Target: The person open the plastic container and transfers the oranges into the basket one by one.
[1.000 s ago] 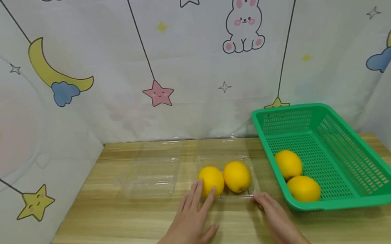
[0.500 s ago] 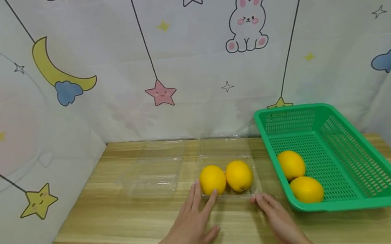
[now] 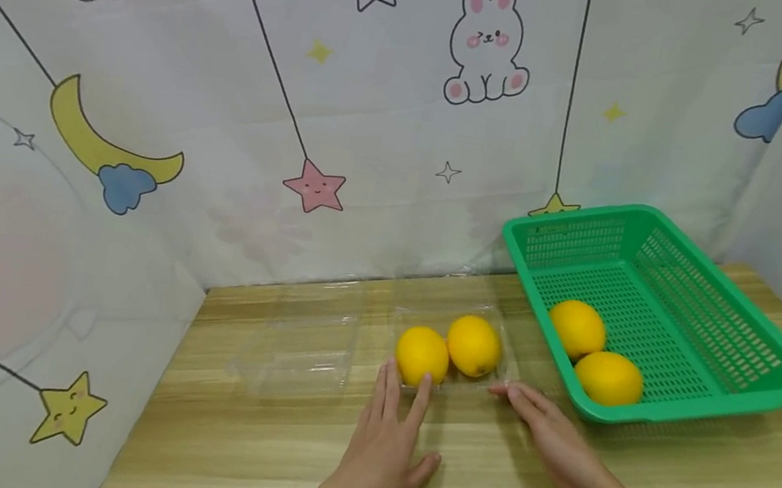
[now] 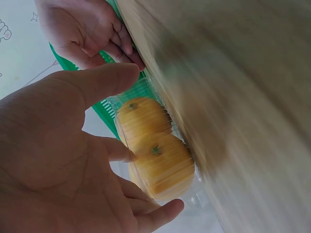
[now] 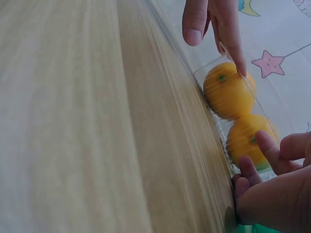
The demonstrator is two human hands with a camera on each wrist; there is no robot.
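Two oranges [image 3: 422, 356] sit side by side in a clear plastic box [image 3: 420, 306], its lid raised toward the wall in the head view. My left hand [image 3: 381, 449] has its fingers spread and fairly straight, with the tips at the near left edge of the box, in front of the left orange. At the near right corner of the box, my right hand [image 3: 554, 439] rests its fingertips, loosely bent. In the left wrist view, the oranges [image 4: 163, 165] show through the clear front wall, and the right hand [image 4: 87, 31] is beyond them.
A green basket [image 3: 704, 405] stands to the right, with two more oranges [image 3: 577, 329] at its left side. Left of the box lies another clear plastic box [image 3: 307, 349]. A white printed cloth [image 3: 381, 108] hangs behind the wooden table [image 3: 218, 437].
The box with its oranges has shifted slightly toward the wall. My right fingertips have slid a little left along its near edge; my left hand stays at the near side.
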